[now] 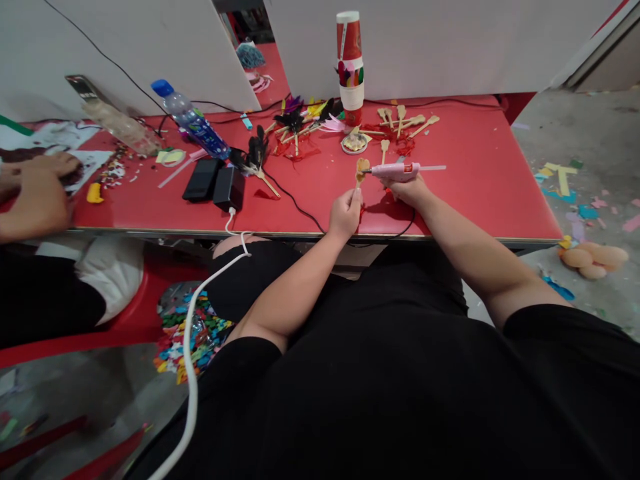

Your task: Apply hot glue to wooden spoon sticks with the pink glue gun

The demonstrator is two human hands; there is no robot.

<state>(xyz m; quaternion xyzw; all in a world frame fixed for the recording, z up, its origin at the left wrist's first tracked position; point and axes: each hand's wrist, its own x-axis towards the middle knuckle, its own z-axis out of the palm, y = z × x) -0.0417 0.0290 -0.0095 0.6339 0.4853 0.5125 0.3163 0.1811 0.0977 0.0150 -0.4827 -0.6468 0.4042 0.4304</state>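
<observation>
My left hand (345, 213) is closed round the handle of a small wooden stick with a broad flat head (363, 165), held upright above the red table (465, 147). In my right hand (411, 191) is a pink glue gun (400, 172), its nozzle pointing left at the stick's head; whether it touches I cannot tell. A clear glue stick (438, 167) juts from the gun's back. Just behind lie another wooden stick (385, 150) and a round lid (355, 143) with a pale lump on it.
Several wooden sticks (400, 119) and red threads lie at the back. A stack of paper cups (350, 67) stands by the wall. Leftward are feathered sticks (257, 157), a black box (229, 188) and a blue-capped bottle (190, 120). Another person's hand (55, 163) rests far left.
</observation>
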